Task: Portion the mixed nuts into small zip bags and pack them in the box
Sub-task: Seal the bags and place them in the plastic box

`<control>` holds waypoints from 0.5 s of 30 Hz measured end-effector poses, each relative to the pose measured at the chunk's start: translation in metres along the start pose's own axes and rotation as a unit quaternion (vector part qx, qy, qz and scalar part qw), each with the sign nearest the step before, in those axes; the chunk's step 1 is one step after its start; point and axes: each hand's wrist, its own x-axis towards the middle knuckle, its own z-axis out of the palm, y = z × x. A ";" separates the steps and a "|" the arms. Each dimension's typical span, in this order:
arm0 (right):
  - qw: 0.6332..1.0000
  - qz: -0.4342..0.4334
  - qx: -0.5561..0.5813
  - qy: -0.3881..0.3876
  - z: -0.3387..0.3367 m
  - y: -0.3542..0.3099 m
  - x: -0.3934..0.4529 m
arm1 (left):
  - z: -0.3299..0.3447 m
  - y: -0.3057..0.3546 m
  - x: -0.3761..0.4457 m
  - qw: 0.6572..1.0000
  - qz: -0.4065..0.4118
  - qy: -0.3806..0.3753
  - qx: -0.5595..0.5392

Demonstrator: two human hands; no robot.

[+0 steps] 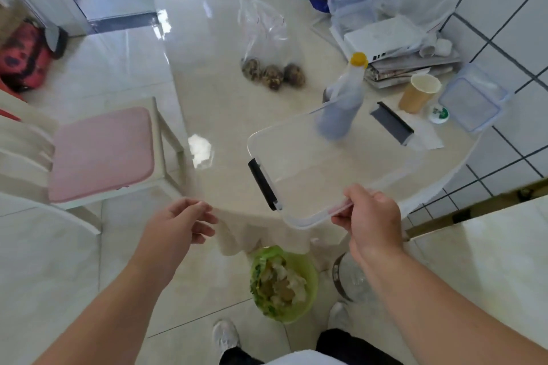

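At far left I see a pink-cushioned chair (102, 154). My left hand (181, 224) hangs above the surface (207, 92) edge, fingers loosely spread, holding nothing. Mid-surface lies a clear bag with three nut bundles (272, 72). My right hand (370, 221) pinches the near rim of the clear box lid (311, 166), its black latch (262, 184) leftward. Beyond stands a yellow-capped bottle (344, 101), then a paper cup (419, 92); I can't read any labels.

Three nut portions (273, 73), one paper cup (418, 93), one spray bottle (344, 104), two hands (178, 224)
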 end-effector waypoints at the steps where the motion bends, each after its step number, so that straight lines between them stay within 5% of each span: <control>1: 1.000 0.002 -0.003 0.004 0.011 0.005 -0.012 | -0.016 -0.001 0.003 1.000 0.000 -0.006 0.005; 15: 0.996 0.001 -0.026 -0.089 0.087 0.022 -0.078 | -0.131 -0.016 -0.006 1.000 0.004 0.013 -0.008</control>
